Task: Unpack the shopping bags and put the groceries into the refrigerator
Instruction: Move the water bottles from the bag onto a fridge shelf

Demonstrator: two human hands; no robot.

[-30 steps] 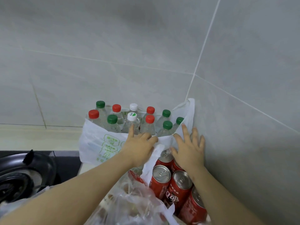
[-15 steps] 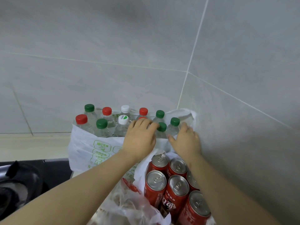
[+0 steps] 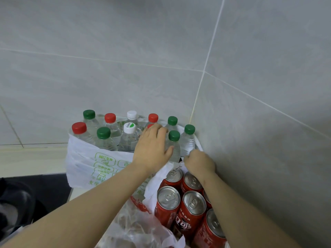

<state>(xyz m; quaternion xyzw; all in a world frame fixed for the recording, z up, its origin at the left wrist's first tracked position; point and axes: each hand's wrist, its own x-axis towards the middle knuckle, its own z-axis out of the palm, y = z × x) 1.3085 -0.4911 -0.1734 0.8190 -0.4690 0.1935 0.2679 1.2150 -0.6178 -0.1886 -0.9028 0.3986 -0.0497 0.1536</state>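
A white plastic bag with green print stands in the wall corner, full of upright water bottles with red, green and white caps. My left hand lies over a red-capped bottle in the bag's middle. Its fingers curl around the bottle's top and its thumb touches a green-capped bottle. My right hand is a fist closed on the bag's right rim, next to the wall. Several red soda cans stand upright in front of the bag, under my right forearm.
Grey tiled walls meet in a corner right behind the bag, and the right wall is close to my right arm. A black gas stove lies at the left. A crumpled clear plastic bag sits at the bottom centre.
My left hand slid forward from the bag's front edge onto the bottles. My right hand went from flat and spread to a fist on the bag's right rim, which is now pulled lower.
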